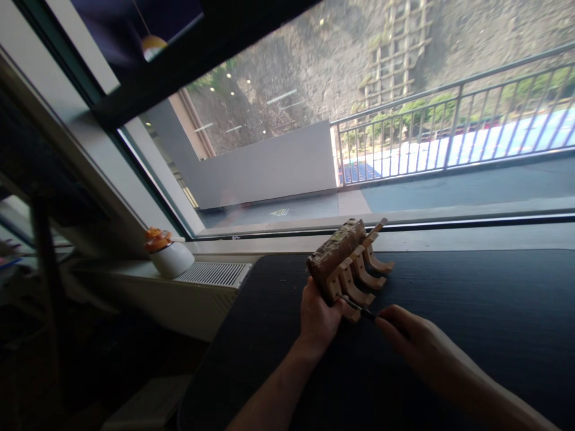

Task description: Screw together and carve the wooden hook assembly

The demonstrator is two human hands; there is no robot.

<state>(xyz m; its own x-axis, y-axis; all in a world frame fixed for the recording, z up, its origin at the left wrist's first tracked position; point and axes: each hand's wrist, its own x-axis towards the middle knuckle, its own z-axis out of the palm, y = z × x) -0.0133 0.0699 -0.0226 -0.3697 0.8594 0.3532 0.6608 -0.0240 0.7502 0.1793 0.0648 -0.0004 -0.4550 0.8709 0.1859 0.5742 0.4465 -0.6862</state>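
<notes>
A wooden rack (pixel 335 248) with a rough, bark-like top and several curved wooden hooks (pixel 357 290) along one side is tilted up above the dark table. My left hand (pixel 321 320) grips its near end, the thumb lying close to the nearest hook. In my right hand (pixel 406 329) is a slim dark tool that looks like a screwdriver (pixel 367 313). Its thin shaft points left, and its tip meets the rack by my left thumb. Whether the tip sits on a screw is too small to tell.
The dark table (pixel 485 299) reaches to the window sill (pixel 449 237). On the left ledge, beside a vent grille (pixel 215 274), stands a white pot (pixel 171 258) with an orange top. Outside the window are a metal railing (pixel 458 126) and a rocky slope.
</notes>
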